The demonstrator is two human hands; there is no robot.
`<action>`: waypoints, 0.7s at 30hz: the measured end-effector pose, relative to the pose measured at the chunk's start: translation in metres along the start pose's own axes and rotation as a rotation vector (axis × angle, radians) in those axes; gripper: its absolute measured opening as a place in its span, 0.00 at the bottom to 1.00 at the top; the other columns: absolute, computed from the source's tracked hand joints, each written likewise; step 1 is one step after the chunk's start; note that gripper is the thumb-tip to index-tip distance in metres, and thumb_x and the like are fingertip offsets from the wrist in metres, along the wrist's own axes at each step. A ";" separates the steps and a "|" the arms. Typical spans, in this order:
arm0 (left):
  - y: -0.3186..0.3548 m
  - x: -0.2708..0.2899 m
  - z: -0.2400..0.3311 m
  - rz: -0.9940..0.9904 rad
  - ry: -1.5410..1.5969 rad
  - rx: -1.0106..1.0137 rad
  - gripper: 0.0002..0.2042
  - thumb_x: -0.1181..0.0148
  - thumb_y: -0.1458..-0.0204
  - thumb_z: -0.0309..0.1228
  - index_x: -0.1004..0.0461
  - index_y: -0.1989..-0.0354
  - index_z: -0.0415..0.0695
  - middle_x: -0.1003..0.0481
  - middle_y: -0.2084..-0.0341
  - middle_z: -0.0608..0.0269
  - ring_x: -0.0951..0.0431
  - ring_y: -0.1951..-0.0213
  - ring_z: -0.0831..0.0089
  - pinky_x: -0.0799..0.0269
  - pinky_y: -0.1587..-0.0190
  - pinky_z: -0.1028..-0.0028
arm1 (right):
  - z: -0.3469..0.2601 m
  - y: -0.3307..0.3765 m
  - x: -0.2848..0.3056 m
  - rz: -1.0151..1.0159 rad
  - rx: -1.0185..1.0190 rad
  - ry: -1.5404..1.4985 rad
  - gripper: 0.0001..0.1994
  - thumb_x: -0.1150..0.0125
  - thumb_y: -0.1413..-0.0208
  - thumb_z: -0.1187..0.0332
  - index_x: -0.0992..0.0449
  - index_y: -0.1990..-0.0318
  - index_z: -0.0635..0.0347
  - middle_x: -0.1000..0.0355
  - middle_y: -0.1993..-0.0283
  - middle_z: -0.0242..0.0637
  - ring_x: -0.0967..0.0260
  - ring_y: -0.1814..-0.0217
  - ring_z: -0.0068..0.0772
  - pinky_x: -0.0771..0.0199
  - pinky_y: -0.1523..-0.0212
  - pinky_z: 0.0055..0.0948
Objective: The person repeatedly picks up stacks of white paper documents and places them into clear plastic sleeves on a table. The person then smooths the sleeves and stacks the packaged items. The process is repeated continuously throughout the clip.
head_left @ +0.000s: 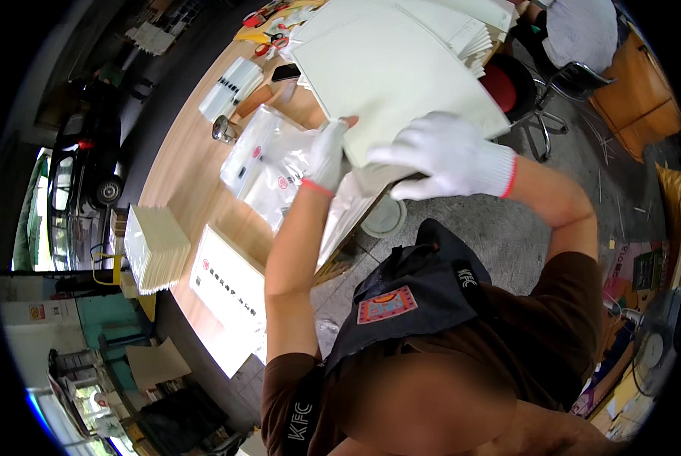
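Note:
A large white board [393, 76] lies at the far side of the table, its near corner between my hands. My left hand [327, 158], in a white glove with a red cuff, grips the board's left edge close to that corner; a bare fingertip shows on top. Over the near edge my right hand [443, 156], gloved the same way, has its fingers apart and slightly blurred. Whether its fingertips touch the board I cannot tell. Beside my left hand lie see-through plastic bags [268, 163] with red round marks. Pale sheets [348, 209] hang below my hands at the table edge.
On the wooden table [177, 171] are a glass jar [224, 129], a phone [285, 72], scissors [278, 39] and packed plastic sleeves [232, 87]. A stack of boards [156, 247] and a printed white box [226, 285] stand nearer. A person [581, 38] sits at the far right.

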State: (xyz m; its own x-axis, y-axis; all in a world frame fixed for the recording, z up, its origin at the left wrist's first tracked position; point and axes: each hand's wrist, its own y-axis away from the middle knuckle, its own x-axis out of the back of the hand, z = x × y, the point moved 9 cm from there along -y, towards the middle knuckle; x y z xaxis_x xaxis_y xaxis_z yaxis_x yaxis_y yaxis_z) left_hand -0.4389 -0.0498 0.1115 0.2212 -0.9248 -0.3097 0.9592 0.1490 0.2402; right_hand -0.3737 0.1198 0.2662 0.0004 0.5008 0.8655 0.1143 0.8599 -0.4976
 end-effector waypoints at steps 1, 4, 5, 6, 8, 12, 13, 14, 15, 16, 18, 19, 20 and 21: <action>0.010 0.015 0.007 0.023 -0.061 0.044 0.16 0.54 0.46 0.30 0.32 0.53 0.33 0.27 0.60 0.51 0.24 0.59 0.63 0.26 0.56 0.68 | 0.034 0.007 0.004 -0.055 -0.309 0.034 0.21 0.44 0.48 0.58 0.32 0.46 0.50 0.29 0.72 0.35 0.29 0.69 0.37 0.29 0.70 0.32; 0.054 0.055 0.037 0.023 -0.185 0.066 0.14 0.52 0.49 0.27 0.30 0.57 0.30 0.25 0.64 0.52 0.23 0.65 0.66 0.26 0.62 0.71 | 0.106 0.064 0.000 -0.198 -1.006 -0.124 0.26 0.46 0.43 0.60 0.40 0.38 0.52 0.27 0.58 0.40 0.28 0.57 0.37 0.29 0.54 0.32; 0.065 0.047 0.054 -0.014 -0.256 0.044 0.14 0.51 0.49 0.27 0.30 0.57 0.30 0.24 0.66 0.53 0.22 0.67 0.66 0.26 0.63 0.72 | 0.114 0.069 -0.034 0.024 -0.841 -0.544 0.26 0.46 0.43 0.58 0.39 0.38 0.55 0.30 0.51 0.40 0.31 0.51 0.34 0.32 0.50 0.30; 0.070 0.038 0.064 -0.054 -0.335 0.024 0.14 0.50 0.49 0.27 0.29 0.57 0.30 0.24 0.67 0.53 0.22 0.68 0.67 0.26 0.65 0.73 | 0.118 0.077 -0.066 0.257 -0.644 -0.949 0.27 0.46 0.43 0.57 0.39 0.39 0.58 0.32 0.45 0.40 0.34 0.44 0.31 0.35 0.45 0.27; 0.073 0.042 0.053 0.036 -0.655 -0.144 0.17 0.48 0.49 0.31 0.30 0.56 0.30 0.24 0.66 0.49 0.22 0.69 0.66 0.26 0.67 0.74 | 0.103 0.065 -0.103 0.290 -0.702 -1.165 0.26 0.42 0.45 0.57 0.36 0.41 0.60 0.38 0.39 0.41 0.41 0.38 0.32 0.43 0.38 0.33; 0.120 -0.050 0.022 0.029 -1.420 -0.179 0.34 0.42 0.53 0.43 0.43 0.43 0.32 0.33 0.49 0.47 0.25 0.55 0.57 0.28 0.54 0.67 | 0.042 0.033 -0.113 0.244 -0.744 -0.812 0.30 0.38 0.51 0.50 0.32 0.45 0.60 0.33 0.46 0.48 0.35 0.42 0.41 0.37 0.44 0.34; 0.118 -0.053 0.005 -0.006 -1.484 -0.218 0.33 0.41 0.53 0.43 0.43 0.42 0.35 0.36 0.47 0.48 0.28 0.54 0.57 0.31 0.51 0.67 | 0.052 0.047 -0.129 0.255 -0.865 -0.653 0.27 0.40 0.50 0.49 0.29 0.49 0.61 0.29 0.53 0.49 0.30 0.50 0.45 0.31 0.51 0.34; 0.117 -0.054 -0.014 -0.032 -1.541 -0.254 0.33 0.41 0.54 0.43 0.42 0.41 0.38 0.38 0.45 0.49 0.30 0.53 0.57 0.33 0.47 0.66 | 0.055 0.044 -0.124 0.258 -0.851 -0.664 0.23 0.42 0.48 0.50 0.26 0.55 0.61 0.27 0.62 0.48 0.26 0.62 0.46 0.28 0.62 0.37; 0.116 -0.045 -0.003 -0.106 -1.241 -0.420 0.32 0.41 0.53 0.42 0.42 0.41 0.39 0.37 0.47 0.50 0.29 0.56 0.60 0.32 0.49 0.67 | 0.058 0.047 -0.120 0.194 -0.807 -0.502 0.21 0.44 0.47 0.51 0.25 0.58 0.60 0.27 0.66 0.48 0.27 0.66 0.46 0.29 0.66 0.38; 0.108 -0.022 0.000 -0.114 -0.976 -0.366 0.31 0.44 0.50 0.41 0.43 0.40 0.39 0.37 0.46 0.51 0.29 0.61 0.65 0.30 0.54 0.69 | 0.060 0.050 -0.116 0.130 -0.760 -0.340 0.19 0.45 0.45 0.52 0.24 0.61 0.60 0.27 0.69 0.47 0.27 0.70 0.46 0.29 0.70 0.39; 0.103 0.039 0.017 0.025 -0.251 -0.192 0.29 0.49 0.44 0.41 0.46 0.37 0.41 0.36 0.45 0.54 0.28 0.71 0.74 0.27 0.65 0.74 | 0.043 0.043 -0.084 0.121 -0.624 -0.290 0.16 0.45 0.46 0.54 0.24 0.64 0.60 0.29 0.74 0.46 0.28 0.73 0.45 0.30 0.73 0.39; 0.102 0.067 0.032 0.056 0.014 -0.206 0.27 0.52 0.41 0.41 0.47 0.36 0.42 0.35 0.44 0.55 0.28 0.76 0.79 0.25 0.70 0.76 | 0.036 0.041 -0.077 0.038 -0.527 -0.221 0.16 0.45 0.47 0.55 0.24 0.65 0.60 0.30 0.74 0.45 0.29 0.74 0.45 0.30 0.74 0.39; 0.104 0.093 0.045 0.046 0.101 -0.231 0.28 0.55 0.40 0.45 0.46 0.36 0.42 0.35 0.43 0.53 0.29 0.79 0.79 0.26 0.72 0.75 | 0.026 0.037 -0.073 -0.044 -0.424 -0.158 0.16 0.44 0.48 0.55 0.24 0.66 0.61 0.30 0.75 0.45 0.29 0.74 0.45 0.30 0.74 0.39; 0.100 0.132 0.042 -0.188 0.429 -0.224 0.26 0.57 0.40 0.44 0.45 0.36 0.42 0.38 0.41 0.52 0.28 0.79 0.80 0.26 0.72 0.75 | 0.017 0.033 -0.072 -0.151 -0.351 -0.119 0.15 0.45 0.49 0.56 0.25 0.69 0.61 0.31 0.75 0.44 0.29 0.74 0.45 0.29 0.73 0.39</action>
State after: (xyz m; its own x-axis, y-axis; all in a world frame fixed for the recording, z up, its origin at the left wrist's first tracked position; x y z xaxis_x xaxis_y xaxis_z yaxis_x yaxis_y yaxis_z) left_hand -0.3208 -0.1715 0.1332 0.0486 -0.7231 -0.6890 0.9931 0.1087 -0.0440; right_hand -0.3873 0.1135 0.1866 -0.1548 0.3973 0.9046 0.4371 0.8486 -0.2979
